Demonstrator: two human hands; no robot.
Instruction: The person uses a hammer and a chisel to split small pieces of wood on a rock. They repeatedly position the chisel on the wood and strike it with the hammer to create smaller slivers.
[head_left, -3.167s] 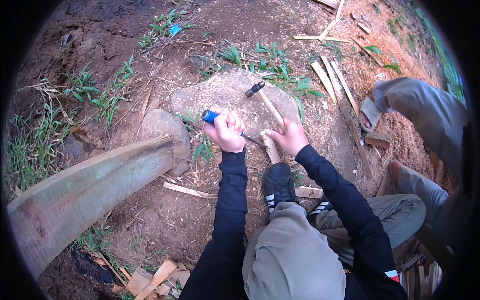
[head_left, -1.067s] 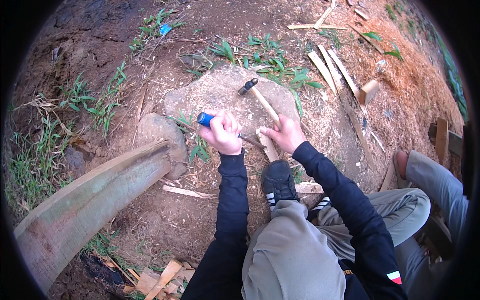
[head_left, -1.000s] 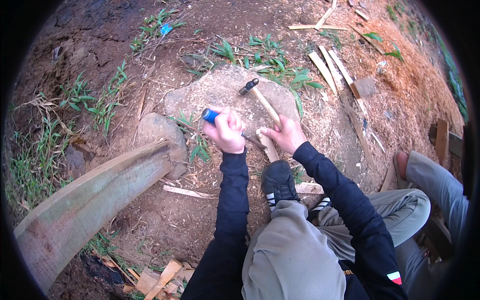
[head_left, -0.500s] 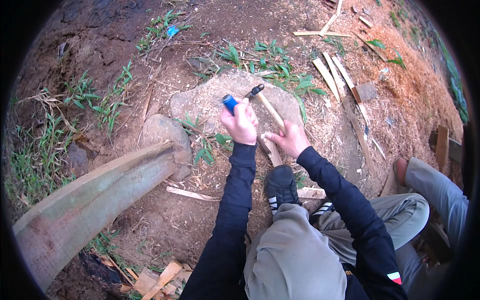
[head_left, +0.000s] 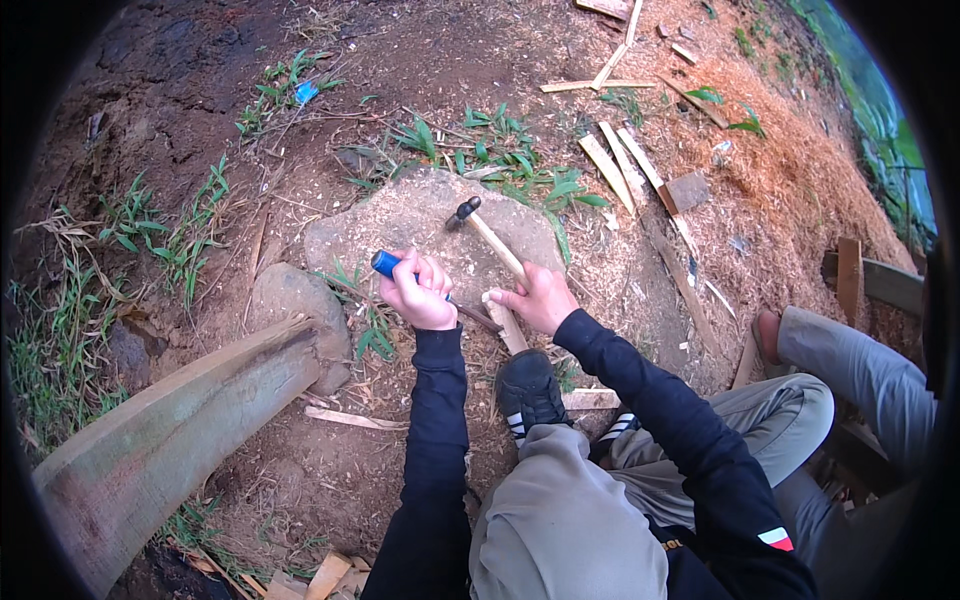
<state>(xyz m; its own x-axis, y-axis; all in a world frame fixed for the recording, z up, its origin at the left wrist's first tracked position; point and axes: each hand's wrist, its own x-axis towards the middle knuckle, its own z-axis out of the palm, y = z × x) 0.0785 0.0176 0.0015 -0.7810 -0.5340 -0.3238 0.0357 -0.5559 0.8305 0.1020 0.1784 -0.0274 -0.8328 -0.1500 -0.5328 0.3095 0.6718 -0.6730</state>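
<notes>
My left hand point(head_left: 422, 290) is closed round the blue handle of a chisel point(head_left: 384, 263). Its dark, narrow blade slants down to the right, with the tip by a pale strip of wood point(head_left: 511, 328). That strip stands just beyond the toe of my shoe point(head_left: 531, 388); whether the tip touches it, I cannot tell. A hammer point(head_left: 494, 243) with a wooden handle and dark metal head is gripped in my right hand point(head_left: 546, 300). The hammer head is up and to the left, over a flat stone. My right thumb lies close to the strip's upper end.
The broad flat stone point(head_left: 385, 225) lies ahead, with a rounder stone point(head_left: 290, 300) at its left. A thick curved plank point(head_left: 180, 420) reaches in from the lower left. Wood strips point(head_left: 607, 172) and sawdust point(head_left: 790, 190) cover the right side. Another person's leg point(head_left: 850, 350) is at the right.
The whole view has shifted, moving the scene left and down. My left hand has tipped the chisel lower toward the left, exposing more of its blade. The hammer stays in my right hand.
</notes>
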